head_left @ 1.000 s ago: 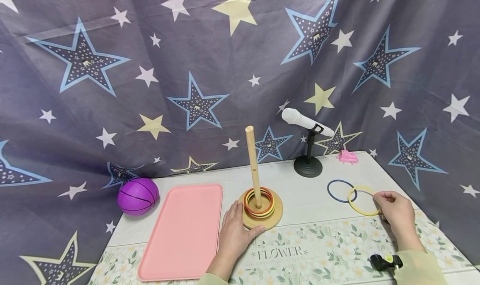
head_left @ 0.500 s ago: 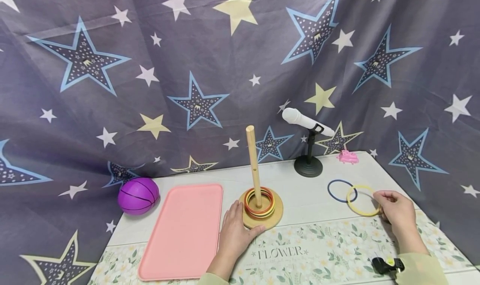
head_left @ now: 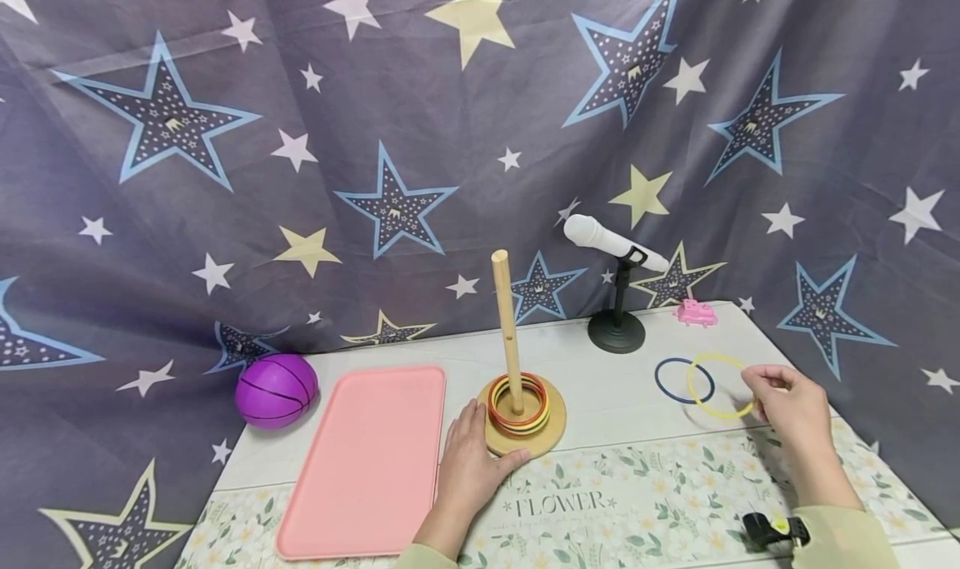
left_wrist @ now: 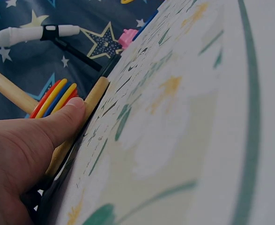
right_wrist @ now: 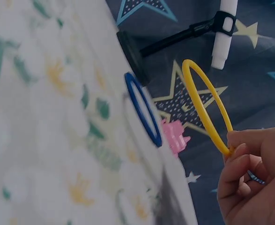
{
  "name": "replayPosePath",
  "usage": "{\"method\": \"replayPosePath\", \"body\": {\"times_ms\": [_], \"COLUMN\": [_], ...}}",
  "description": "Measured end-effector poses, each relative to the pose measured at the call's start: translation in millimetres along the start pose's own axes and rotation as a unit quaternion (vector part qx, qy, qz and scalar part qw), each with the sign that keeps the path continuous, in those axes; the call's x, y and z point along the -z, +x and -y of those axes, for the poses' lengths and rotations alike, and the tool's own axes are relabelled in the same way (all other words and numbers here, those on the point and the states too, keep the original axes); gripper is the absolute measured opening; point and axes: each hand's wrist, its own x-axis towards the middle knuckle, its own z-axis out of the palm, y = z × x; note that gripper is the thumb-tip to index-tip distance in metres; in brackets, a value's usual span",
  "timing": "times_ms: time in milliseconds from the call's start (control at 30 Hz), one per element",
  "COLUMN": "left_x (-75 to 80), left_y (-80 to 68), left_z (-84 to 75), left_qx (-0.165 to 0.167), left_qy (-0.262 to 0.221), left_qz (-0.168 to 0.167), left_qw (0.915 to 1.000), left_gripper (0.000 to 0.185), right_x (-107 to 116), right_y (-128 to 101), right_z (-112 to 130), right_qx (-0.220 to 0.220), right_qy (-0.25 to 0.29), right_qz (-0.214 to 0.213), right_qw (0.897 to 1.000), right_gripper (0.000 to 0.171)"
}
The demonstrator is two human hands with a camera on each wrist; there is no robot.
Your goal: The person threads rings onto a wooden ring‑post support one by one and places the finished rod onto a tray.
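Note:
A wooden ring-toss stand stands upright mid-table, with a tall peg point(head_left: 507, 327) and a round base point(head_left: 552, 438). Several red, yellow and blue rings point(left_wrist: 55, 99) lie stacked round the peg's foot. My left hand point(head_left: 471, 466) rests against the base's near left side, fingers and thumb spread along its edge. At the right, my right hand point(head_left: 795, 408) pinches a yellow ring point(right_wrist: 199, 107) between thumb and fingers, raised off the table. Behind that ring a blue ring point(head_left: 657, 379) lies flat on the table, partly overlapped by it in the head view.
A white microphone point(head_left: 615, 241) on a black stand point(head_left: 617, 336) and a small pink toy point(head_left: 696, 312) stand at the back right. Left of the peg lie a pink tray point(head_left: 367, 461) and a purple ball point(head_left: 276, 391). A starry curtain point(head_left: 420, 302) hangs behind the table.
My right hand has lifted the yellow ring up from the table, slightly away from me. The left hand and the ring-toss stand have stayed in place.

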Motion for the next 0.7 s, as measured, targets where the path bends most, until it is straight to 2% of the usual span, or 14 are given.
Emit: {"method": "replayPosePath", "body": {"times_ms": [233,700], "left_x": [0.5,0.8], "left_y": [-0.1,-0.6], "left_z": [-0.2,-1.5], "left_qx": [0.004,0.0], "left_qy": [-0.001,-0.002], "left_qz": [0.002,-0.002], "left_qw": [1.0,1.0], "left_gripper": [0.116,0.115], "right_x": [-2.7,-12.1], "right_y": [-5.2,-18.8], "right_z": [25.7,76.1], "right_qx": [0.022,0.1], "right_qy": [-0.011,0.038], "right_qz": [0.002,0.024], "right_qw": [1.0,0.994], "right_gripper": [0.041,0.031]}}
